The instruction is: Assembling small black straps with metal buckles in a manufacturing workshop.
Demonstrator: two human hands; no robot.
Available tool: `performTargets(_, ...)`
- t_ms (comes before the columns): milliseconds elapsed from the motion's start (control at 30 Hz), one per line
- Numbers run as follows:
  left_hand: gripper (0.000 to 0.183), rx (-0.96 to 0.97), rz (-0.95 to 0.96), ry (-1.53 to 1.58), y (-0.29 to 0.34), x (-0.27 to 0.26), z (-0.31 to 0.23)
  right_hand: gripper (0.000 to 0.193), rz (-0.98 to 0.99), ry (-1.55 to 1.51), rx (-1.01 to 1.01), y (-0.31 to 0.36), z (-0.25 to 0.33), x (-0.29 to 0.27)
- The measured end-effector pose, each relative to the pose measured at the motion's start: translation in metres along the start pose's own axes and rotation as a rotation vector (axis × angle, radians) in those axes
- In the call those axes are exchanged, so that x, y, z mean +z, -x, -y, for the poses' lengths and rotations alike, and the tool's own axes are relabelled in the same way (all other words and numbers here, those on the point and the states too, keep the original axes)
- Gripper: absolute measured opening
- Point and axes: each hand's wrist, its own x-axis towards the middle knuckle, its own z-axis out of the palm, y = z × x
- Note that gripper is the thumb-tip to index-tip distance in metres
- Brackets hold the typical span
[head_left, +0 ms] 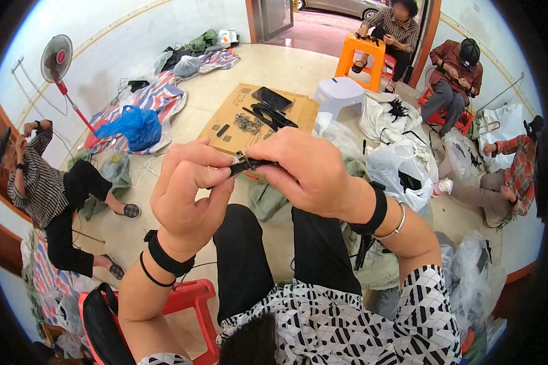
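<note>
Above my knees, my left hand (192,185) and my right hand (313,167) meet, both pinching a thin black strap (259,163). A small brass-toned metal piece (242,157), like a buckle, sits on the strap between my fingertips; its exact shape is too small to tell. Fingers hide most of the strap. Beyond my hands lies a flat cardboard box (225,139). On it are a pile of small metal pieces (248,124), a bundle of black straps (273,115), a dark phone-like slab (271,98) and a short black bar (223,129).
A red stool (192,295) stands at my left. Plastic bags (402,167) crowd the floor to my right, near a white stool (340,94). Another person (55,188) sits at left by a fan (56,61); several more sit at right, one behind an orange stool (360,55).
</note>
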Motion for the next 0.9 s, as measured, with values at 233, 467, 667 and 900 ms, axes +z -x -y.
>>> performTargets(233,0.025,0.042,0.006,0.055,-0.007,0.006,0.004,0.024,-0.041,-0.004,-0.019,0.000,-0.011,-0.002)
performTargets(467,0.026,0.093,0.069,0.004,-0.015,0.003,0.001,0.025,-0.019,0.026,-0.022,-0.001,-0.013,-0.006)
performTargets(667,0.026,0.065,0.053,0.018,-0.015,0.004,0.003,0.028,-0.014,0.063,-0.023,-0.002,-0.010,0.000)
performTargets(900,0.026,0.071,0.171,-0.046,-0.015,-0.003,0.003,0.025,0.101,0.044,0.029,-0.005,-0.009,-0.004)
